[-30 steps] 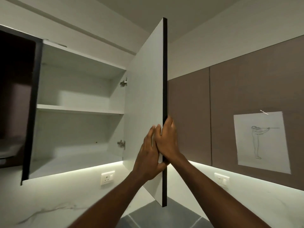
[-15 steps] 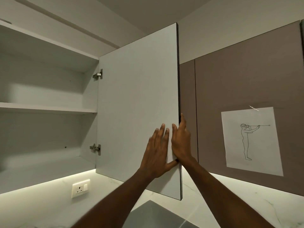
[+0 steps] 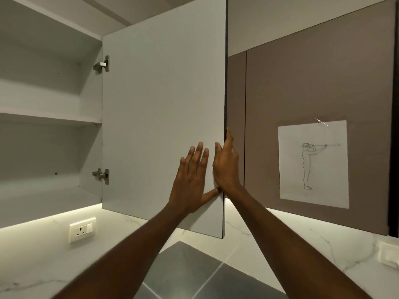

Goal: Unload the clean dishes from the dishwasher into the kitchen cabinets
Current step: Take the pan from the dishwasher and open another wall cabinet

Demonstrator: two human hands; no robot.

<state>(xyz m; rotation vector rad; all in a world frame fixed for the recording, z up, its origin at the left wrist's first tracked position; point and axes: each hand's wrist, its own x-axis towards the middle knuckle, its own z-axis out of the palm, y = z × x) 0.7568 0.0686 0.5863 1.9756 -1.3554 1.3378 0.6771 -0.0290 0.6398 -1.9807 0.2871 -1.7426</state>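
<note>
We are pressing our left hand (image 3: 192, 180), fingers spread flat, on the open cabinet door (image 3: 162, 108); our right hand (image 3: 226, 165) is clamping its edge. No dishes are showing; shelves (image 3: 49, 119) look bare. Fingers could get pinched against the neighbouring door (image 3: 236, 117).

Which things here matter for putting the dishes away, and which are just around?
Part of the job:
cabinet door, swung open
left hand, flat on the door's inner face
right hand, wrapped around the door's free edge
cabinet shelf, no dishes visible

Just around:
paper sketch taped on the neighbouring brown door
wall socket
</note>
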